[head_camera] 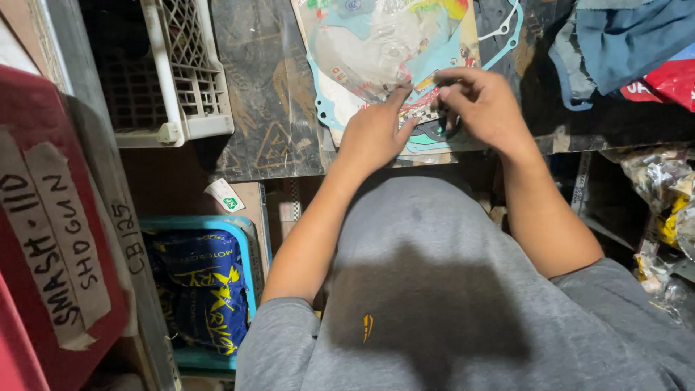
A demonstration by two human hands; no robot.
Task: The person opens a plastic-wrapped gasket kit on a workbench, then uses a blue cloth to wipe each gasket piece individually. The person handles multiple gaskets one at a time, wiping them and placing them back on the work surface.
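Fingering gasket pack near bench edge

Both bare forearms reach forward from short grey sleeves, elbows bent and set wide, the wrists drawing close together ahead of the chest. The left hand lies palm down, knuckles up, with the forefinger stretched out toward the other hand. The right hand is turned inward, fingers curled and pinched together at the tips, thumb tucked beneath, almost touching the left forefinger.
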